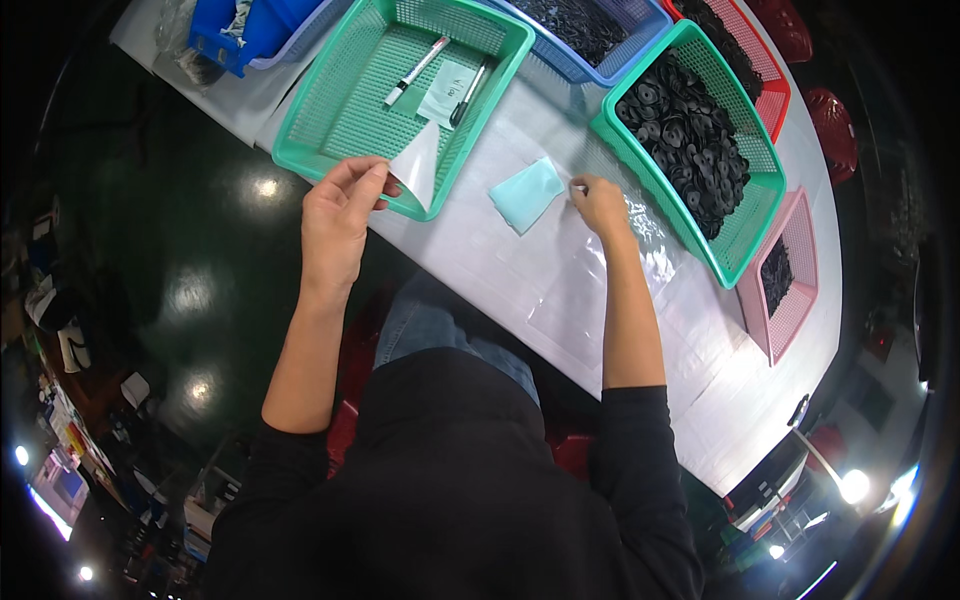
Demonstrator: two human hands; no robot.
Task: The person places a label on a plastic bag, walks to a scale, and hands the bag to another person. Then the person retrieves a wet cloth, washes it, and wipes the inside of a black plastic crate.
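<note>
Between the thumb and fingers of my left hand point(345, 210) is a thin, curled white sheet point(417, 166), raised over the near corner of a green plastic basket point(318, 112). Inside that basket lie a white marker pen point(416, 72), a black pen point(466, 98) and a pale slip of paper point(443, 88). A small light-blue pad of sheets point(527, 195) rests on the table, just left of my right hand point(602, 205). The right hand's fingers are curled together low over the tabletop; what they hold, if anything, is hidden.
Crinkled clear plastic point(650, 245) lies right of my right hand on the white table point(560, 285). Beyond it stands a green basket point(606, 128) of black rubber-like rings point(690, 140). Pink point(800, 255), red point(778, 98) and blue point(610, 72) baskets also hold black parts. A blue bin point(215, 35) stands far left.
</note>
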